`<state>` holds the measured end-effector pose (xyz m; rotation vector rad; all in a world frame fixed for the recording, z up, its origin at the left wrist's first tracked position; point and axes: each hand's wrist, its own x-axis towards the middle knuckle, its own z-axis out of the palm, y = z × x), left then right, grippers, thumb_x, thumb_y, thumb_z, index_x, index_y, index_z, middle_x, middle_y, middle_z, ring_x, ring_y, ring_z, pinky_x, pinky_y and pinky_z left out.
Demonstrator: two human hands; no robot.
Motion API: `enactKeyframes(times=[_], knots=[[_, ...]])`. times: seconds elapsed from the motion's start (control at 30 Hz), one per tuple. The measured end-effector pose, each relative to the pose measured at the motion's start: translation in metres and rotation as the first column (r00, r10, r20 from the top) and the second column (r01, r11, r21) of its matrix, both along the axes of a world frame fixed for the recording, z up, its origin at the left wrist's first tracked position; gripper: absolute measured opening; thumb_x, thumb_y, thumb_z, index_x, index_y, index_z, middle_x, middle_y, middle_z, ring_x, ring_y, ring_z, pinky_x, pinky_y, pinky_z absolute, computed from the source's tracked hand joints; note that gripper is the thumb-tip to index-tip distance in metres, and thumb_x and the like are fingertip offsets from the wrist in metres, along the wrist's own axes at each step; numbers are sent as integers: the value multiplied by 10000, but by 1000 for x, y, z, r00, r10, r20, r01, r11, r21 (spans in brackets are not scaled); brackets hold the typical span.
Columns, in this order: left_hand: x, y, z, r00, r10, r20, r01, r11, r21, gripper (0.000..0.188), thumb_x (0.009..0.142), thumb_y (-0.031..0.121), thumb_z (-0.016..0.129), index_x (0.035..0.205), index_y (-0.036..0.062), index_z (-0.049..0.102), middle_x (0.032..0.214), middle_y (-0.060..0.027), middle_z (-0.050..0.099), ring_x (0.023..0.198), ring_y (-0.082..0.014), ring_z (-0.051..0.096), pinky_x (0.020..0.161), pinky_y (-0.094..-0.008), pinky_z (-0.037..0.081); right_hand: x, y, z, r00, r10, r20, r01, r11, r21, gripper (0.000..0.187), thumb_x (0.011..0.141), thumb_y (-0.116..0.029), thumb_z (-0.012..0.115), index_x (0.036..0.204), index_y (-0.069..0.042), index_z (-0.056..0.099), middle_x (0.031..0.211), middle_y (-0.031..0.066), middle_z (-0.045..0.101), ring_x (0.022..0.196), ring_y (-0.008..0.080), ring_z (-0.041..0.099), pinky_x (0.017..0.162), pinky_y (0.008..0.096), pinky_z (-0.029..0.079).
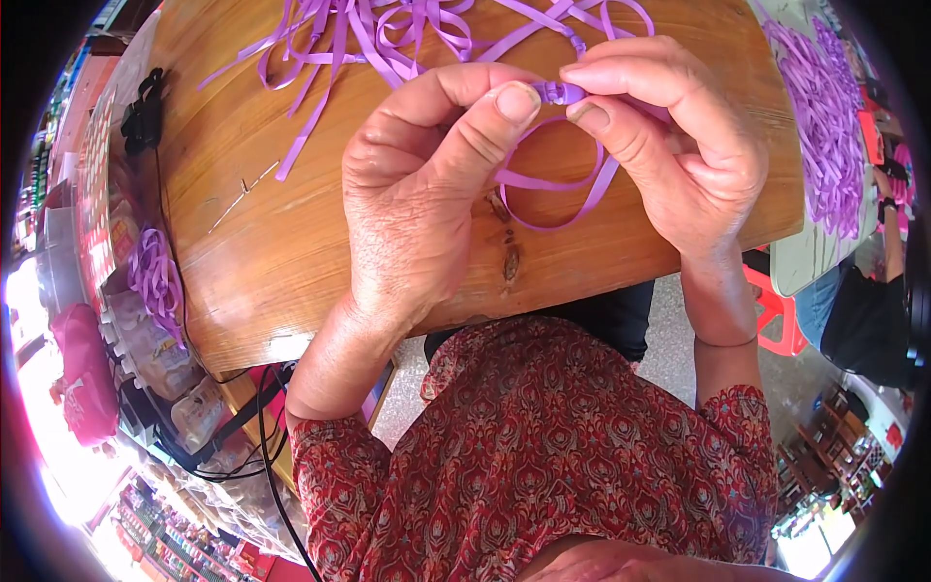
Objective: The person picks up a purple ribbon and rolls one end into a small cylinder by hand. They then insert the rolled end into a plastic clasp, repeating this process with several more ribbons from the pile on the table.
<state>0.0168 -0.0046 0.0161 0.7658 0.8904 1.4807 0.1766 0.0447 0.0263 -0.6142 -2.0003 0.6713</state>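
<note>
Purple plastic, apparently a small buckle-like fitting [553, 94] on a narrow, glossy purple ribbon loop [553, 226], sits pinched between both hands above the table. The left hand [412, 184] grips one end between thumb and forefinger; the right hand [679, 136] closes thumb and fingertips on the other. Joining or adjusting the fitting looks like the step in hand — the next move seems to call for a steady, aligned pinch (the fingers hide the exact fit).

Beneath is a varnished brown wooden table [320, 228], with tangled purple ribbons [388, 29] along its far side. More purple strands [819, 126] cover a pale side table [810, 267] — beyond it, a red plastic stool [781, 320] and a person in black [868, 325].
</note>
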Motion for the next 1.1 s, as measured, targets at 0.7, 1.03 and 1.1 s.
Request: enactKeyframes(times=[0.7, 1.03, 1.1], knots=[[-5, -3, -10, 952, 79, -295, -15, 977, 215, 165, 818, -17, 637, 983, -8, 635, 887, -8, 606, 846, -77, 511, 808, -209, 385, 0, -3, 3, 999, -28, 22, 28, 999, 27, 209, 720, 106, 671, 911, 26, 647, 861, 116, 634, 803, 175, 612, 691, 239, 487], [-8, -2, -15, 913, 109, -393, 12, 956, 292, 144, 821, -29, 625, 963, -15, 638, 882, -26, 609, 833, -87, 522, 799, -212, 395, 0, -6, 5, 990, -90, 105, 84, 995, 59, 198, 726, 88, 671, 909, 16, 657, 839, 108, 625, 748, 158, 594, 638, 234, 476], [-11, -1, -15, 886, 101, -453, 59, 944, 325, 146, 817, -42, 621, 959, -14, 637, 875, -27, 610, 829, -89, 528, 797, -212, 402, 0, -5, 4, 990, -88, 107, 82, 995, 63, 192, 727, 85, 671, 907, 19, 657, 834, 109, 626, 745, 161, 593, 633, 235, 475]])
